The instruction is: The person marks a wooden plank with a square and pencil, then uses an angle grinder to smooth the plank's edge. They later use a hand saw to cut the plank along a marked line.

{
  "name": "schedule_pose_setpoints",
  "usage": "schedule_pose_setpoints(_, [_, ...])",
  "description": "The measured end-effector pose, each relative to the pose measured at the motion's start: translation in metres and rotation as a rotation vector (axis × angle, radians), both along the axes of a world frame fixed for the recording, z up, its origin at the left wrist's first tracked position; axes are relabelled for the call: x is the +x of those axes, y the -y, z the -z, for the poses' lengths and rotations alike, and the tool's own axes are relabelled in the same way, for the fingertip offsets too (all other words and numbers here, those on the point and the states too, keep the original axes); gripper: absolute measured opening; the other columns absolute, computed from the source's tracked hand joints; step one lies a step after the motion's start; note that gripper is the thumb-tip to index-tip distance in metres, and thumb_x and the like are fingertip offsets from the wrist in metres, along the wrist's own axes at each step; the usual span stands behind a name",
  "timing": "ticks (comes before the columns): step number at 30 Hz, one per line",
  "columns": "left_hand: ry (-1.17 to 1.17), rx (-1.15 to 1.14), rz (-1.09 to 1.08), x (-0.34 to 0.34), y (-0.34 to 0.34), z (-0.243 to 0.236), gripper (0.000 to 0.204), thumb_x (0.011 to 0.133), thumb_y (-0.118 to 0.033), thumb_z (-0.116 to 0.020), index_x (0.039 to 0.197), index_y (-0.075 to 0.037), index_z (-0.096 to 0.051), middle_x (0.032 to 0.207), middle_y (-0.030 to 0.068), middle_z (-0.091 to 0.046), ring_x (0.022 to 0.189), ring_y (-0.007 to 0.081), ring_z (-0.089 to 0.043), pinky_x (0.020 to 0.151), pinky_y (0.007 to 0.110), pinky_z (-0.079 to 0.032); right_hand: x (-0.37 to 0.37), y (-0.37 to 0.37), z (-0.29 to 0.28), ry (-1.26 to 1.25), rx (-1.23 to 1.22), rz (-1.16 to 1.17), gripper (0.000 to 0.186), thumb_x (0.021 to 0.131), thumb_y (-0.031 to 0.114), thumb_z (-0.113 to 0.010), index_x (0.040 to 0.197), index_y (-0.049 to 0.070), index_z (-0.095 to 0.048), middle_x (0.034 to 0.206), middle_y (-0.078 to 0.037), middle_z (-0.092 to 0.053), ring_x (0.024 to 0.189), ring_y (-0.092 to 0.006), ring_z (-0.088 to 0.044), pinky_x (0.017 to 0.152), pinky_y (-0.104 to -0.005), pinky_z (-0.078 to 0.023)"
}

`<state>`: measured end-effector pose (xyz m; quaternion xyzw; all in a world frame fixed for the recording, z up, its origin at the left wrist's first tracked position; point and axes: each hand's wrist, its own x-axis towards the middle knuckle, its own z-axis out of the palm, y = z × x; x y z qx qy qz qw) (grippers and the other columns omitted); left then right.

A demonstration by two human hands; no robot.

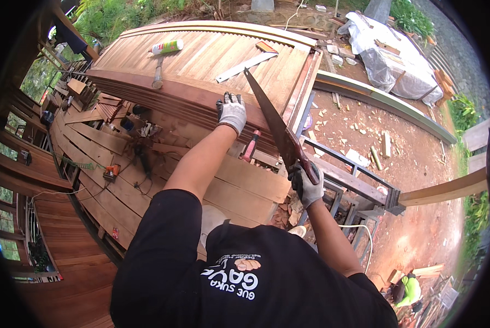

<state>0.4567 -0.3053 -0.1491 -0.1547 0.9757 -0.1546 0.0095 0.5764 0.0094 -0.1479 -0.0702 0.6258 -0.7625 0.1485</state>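
My right hand (309, 187), in a white and dark work glove, is closed round the brown handle of a handsaw (272, 116). The saw's blade slants up and left, its tip over the panel top; whether it touches the wood I cannot tell. My left hand (232, 112), gloved alike, rests with fingers stretched on the near edge of a stack of slatted wooden panels (201, 65). On the top panel lie a try square (244, 66), a white and green bottle (167, 47) and a wooden-handled tool (158, 74). A pink-handled tool (250, 146) sits just below the stack's edge.
Planks (239, 191) form the platform before me. An orange power tool (111, 173) and cables lie left. A metal frame (359, 188) and a long beam (387, 101) stand right, above dirt with wood scraps. A person in bright green (409, 290) is at lower right.
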Motion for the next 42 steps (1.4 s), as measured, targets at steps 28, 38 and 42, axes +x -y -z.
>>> schedule_pose_setpoints(28, [0.041,-0.025,-0.017,-0.005,-0.002,0.001,0.054,0.101,-0.020,-0.040,0.152,-0.006,-0.035,0.156,0.0186,-0.038,0.146,0.0356,-0.033,0.107,0.060,-0.035,-0.017,0.021,-0.015,0.014,-0.008,0.006,0.014,0.092,0.018,-0.065,0.096,0.005,-0.065,0.073,-0.002,-0.063,0.058,-0.0072,-0.053,0.050,-0.0237,-0.041])
schedule_pose_setpoints(38, [0.106,-0.004,-0.044,-0.003,-0.006,-0.011,0.054,0.101,-0.021,-0.040,0.153,-0.006,-0.034,0.157,0.0180,-0.036,0.146,0.0346,-0.033,0.108,0.060,-0.035,0.057,-0.042,-0.004,-0.078,0.149,0.090,0.029,0.089,0.033,-0.068,0.093,0.004,-0.066,0.073,-0.003,-0.065,0.058,-0.0082,-0.055,0.055,-0.0246,-0.044])
schedule_pose_setpoints(42, [0.042,0.022,-0.016,-0.005,-0.006,-0.005,0.054,0.101,-0.021,-0.042,0.152,-0.006,-0.036,0.156,0.0184,-0.038,0.146,0.0341,-0.034,0.107,0.060,-0.036,-0.009,0.013,-0.016,0.024,0.051,-0.023,0.021,0.092,0.024,-0.066,0.100,0.004,-0.064,0.074,-0.002,-0.064,0.059,-0.0074,-0.054,0.053,-0.0243,-0.043])
